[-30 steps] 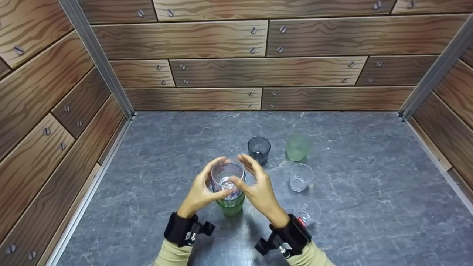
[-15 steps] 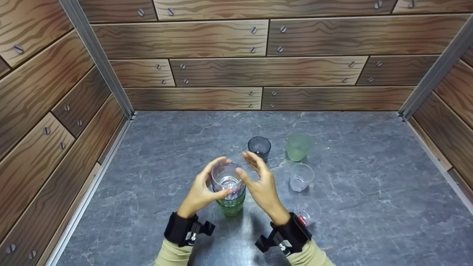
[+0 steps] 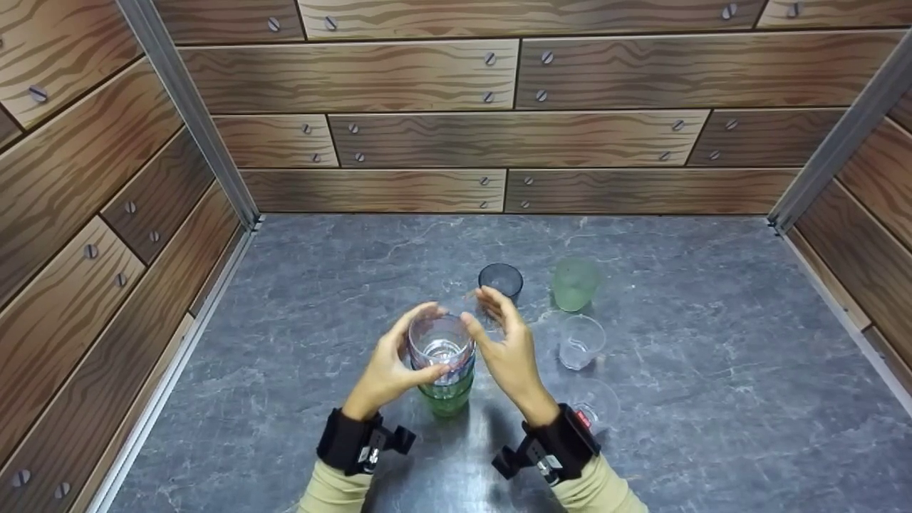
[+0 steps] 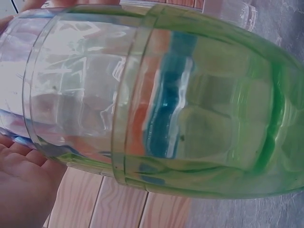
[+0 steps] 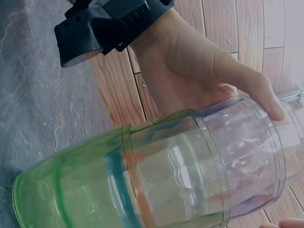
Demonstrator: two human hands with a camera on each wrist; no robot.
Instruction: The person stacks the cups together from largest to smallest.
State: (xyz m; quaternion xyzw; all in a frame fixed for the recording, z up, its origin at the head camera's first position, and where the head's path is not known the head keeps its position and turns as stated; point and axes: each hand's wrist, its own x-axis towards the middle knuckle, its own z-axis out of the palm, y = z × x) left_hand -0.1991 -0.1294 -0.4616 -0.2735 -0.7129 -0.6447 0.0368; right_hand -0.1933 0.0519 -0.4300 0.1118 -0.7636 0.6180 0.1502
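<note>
A stack of nested cups stands on the grey table (image 3: 299, 299): a clear cup (image 3: 440, 342) on top and a green cup (image 3: 446, 396) at the bottom. Blue and orange rims show between them in the wrist views. My left hand (image 3: 390, 365) grips the stack from the left, fingers round the far side and thumb at the front. My right hand (image 3: 507, 345) is open just right of the stack, fingers straight, thumb close to the clear cup's rim. The stack (image 4: 156, 95) fills the left wrist view. In the right wrist view, my left hand (image 5: 199, 71) wraps the stack (image 5: 166, 175).
To the right of the stack stand a dark cup (image 3: 500, 279), a frosted green cup (image 3: 573, 283) and two clear cups (image 3: 581, 340) (image 3: 597, 403). Wood-patterned walls (image 3: 427, 135) close in the table at the back and on both sides.
My right hand has let go of the clear top cup and straightened beside it. My left hand still grips the stack, which has stayed in place.
</note>
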